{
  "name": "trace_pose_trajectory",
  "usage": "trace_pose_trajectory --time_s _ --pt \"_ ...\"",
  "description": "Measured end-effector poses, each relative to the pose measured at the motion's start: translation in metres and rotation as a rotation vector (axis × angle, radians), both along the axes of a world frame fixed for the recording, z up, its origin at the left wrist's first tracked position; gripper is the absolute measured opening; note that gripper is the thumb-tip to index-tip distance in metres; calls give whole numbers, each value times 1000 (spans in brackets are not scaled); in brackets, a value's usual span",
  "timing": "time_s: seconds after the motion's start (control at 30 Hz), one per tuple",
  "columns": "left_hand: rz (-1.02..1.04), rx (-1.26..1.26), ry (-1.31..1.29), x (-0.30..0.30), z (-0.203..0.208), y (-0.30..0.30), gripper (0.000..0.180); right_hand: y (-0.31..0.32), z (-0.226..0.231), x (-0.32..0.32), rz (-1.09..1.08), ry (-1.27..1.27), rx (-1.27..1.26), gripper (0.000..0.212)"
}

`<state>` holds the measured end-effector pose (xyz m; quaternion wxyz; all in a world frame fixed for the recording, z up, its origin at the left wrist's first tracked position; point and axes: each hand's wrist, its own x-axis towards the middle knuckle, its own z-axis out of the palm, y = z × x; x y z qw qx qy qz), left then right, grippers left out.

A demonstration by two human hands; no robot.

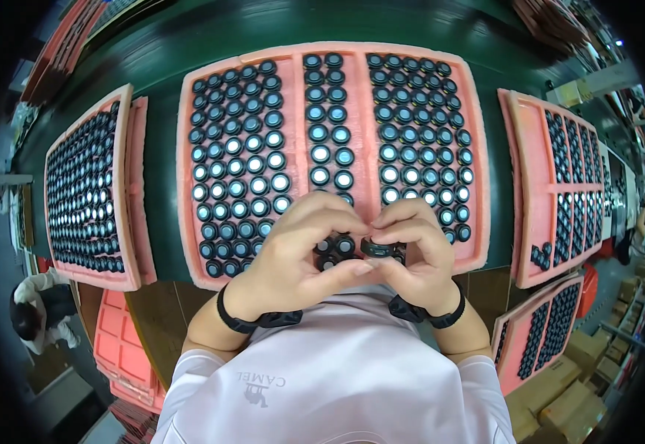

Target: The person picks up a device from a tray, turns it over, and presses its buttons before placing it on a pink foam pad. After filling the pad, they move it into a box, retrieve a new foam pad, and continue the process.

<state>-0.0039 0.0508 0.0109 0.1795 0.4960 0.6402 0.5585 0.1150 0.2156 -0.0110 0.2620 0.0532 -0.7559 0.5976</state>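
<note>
In front of my chest, a small black round part (376, 249) is held between the fingertips of both hands. My right hand (420, 248) pinches it with thumb and curled fingers. My left hand (300, 244) closes on it from the other side, forefinger above and thumb below. Both hands hover over the near edge of a pink foam tray (300, 148). Rows of black round parts (254, 143) with shiny bluish tops stand in the tray, in three sections. My hands hide some of the near rows. Dark wristbands circle both wrists.
The tray lies on a dark green table (411, 29). A filled pink tray (136, 192) stands at the left, and a partly filled one (533, 163) at the right. Another tray (511, 362) sits lower right, near cardboard boxes (570, 411). A person (37, 311) is at the far left.
</note>
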Motion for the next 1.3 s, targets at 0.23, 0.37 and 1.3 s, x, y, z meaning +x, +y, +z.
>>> trace_pose_trajectory --time_s 0.23,0.37,1.3 --pt "-2 -58 -55 0 3 0 37 -4 -3 -3 -24 40 151 36" --pt "-4 -10 -41 -2 0 0 39 -7 -3 -2 -97 26 171 40" --pt "-68 -85 -136 4 -11 0 35 -10 2 1 -92 -51 204 38"
